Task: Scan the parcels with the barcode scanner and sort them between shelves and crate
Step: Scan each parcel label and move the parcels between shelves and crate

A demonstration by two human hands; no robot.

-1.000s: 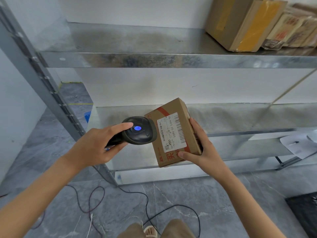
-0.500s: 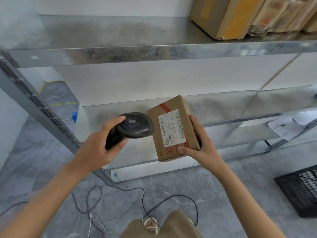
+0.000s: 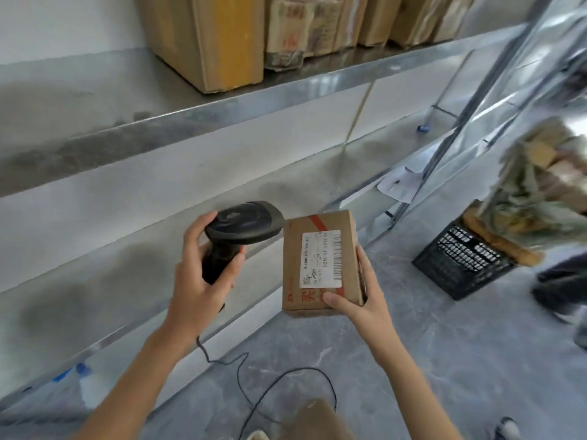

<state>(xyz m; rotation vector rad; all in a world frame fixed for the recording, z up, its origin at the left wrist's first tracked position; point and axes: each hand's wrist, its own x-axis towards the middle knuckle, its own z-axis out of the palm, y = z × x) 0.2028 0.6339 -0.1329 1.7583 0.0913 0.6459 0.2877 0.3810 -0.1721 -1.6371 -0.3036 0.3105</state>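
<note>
1. Nearest to us, our left hand point(image 3: 203, 281) grips the handle of the barcode scanner point(image 3: 238, 230), fingers curled round it with the thumb across the front, so the head points right at the parcel. Its cable point(image 3: 254, 376) trails down to the grey floor point(image 3: 444, 360), slack enough, we judge, to leave the wrist free.

2. Our right hand point(image 3: 362, 300) holds the cardboard parcel point(image 3: 320, 262) from its lower right corner, thumb pressed on the top face and fingers wrapped behind. That hold keeps the white shipping label point(image 3: 320, 258) uncovered and turned up toward us, just beside the scanner head. The parcel is in the air in front of the lower shelf point(image 3: 127, 265), resting on nothing.

3. With the label bare and the scanner head close alongside, we judge the scan is either in hand or just done; no light shows on the scanner, so we cannot tell which. The sorting choice is not yet made.

4. Farther right on the floor stands the black plastic crate point(image 3: 460, 265), with blurred bundles above it that we cannot make out.

5. Farthest, the upper shelf point(image 3: 222, 100) carries a row of upright cardboard boxes point(image 3: 222, 39) packed side by side, presumably parcels already sorted.
</note>
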